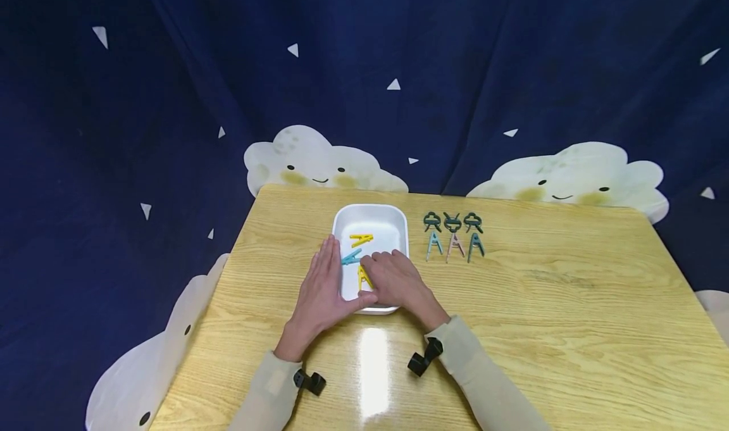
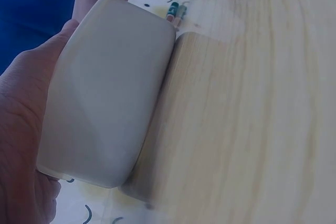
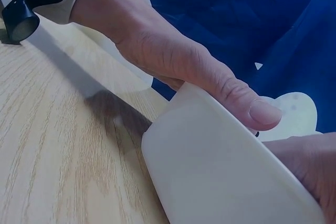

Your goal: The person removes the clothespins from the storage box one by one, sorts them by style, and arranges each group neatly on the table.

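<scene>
A white tray (image 1: 371, 209) stands on the table. My left hand (image 1: 324, 285) lies along its left side, fingers straight, thumb stretched across the near rim; the right wrist view shows this thumb (image 3: 265, 115) on top of the rim. My right hand (image 1: 393, 279) reaches into the tray from the right, knuckles bent and fingertips hidden below. It overlaps a yellow clothespin (image 1: 362, 279), and I cannot tell whether the fingers pinch anything. Farther back in the tray lie a light blue clothespin (image 1: 351, 257) and another yellow clothespin (image 1: 361, 240).
Right of the tray, clips lie in two rows. The back row has three dark green clips (image 1: 452, 223); in front lie a light blue clothespin (image 1: 435, 244), a pink clothespin (image 1: 455, 246) and a dark teal clothespin (image 1: 476, 246). A blue curtain (image 1: 364, 70) hangs behind the wooden table (image 1: 569, 330).
</scene>
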`<state>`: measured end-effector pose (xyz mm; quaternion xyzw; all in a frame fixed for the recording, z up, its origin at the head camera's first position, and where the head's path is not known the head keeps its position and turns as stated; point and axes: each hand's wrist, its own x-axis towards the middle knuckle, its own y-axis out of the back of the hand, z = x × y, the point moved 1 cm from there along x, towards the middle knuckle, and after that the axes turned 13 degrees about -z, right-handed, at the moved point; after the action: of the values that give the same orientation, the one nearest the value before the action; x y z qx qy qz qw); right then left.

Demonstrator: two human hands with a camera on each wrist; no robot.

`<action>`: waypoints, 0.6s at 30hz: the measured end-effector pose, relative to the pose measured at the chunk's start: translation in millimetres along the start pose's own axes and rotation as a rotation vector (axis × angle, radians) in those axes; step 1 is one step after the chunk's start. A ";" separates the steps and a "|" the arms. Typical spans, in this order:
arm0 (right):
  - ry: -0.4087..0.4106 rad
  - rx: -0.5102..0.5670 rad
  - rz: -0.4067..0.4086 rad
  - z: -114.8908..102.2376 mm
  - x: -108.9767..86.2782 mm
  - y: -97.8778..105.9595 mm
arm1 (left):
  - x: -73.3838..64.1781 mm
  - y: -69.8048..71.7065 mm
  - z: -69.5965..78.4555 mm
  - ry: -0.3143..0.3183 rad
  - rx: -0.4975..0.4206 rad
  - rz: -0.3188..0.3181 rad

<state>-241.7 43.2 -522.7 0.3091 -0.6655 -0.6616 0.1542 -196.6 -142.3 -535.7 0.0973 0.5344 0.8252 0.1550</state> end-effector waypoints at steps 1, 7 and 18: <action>-0.001 0.001 0.002 0.3 0.2 -0.1 | 0.3 0.0 0.1 0.001 0.001 0.000; 0.002 0.008 -0.001 1.0 0.3 0.3 | 0.6 0.5 0.6 0.003 0.005 -0.006; 0.012 0.021 -0.007 0.3 -1.5 0.2 | 0.7 -0.5 -0.2 -0.002 0.005 0.004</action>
<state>-240.7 44.3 -522.3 0.3168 -0.6705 -0.6533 0.1525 -197.2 -142.1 -536.3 0.0999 0.5360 0.8241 0.1536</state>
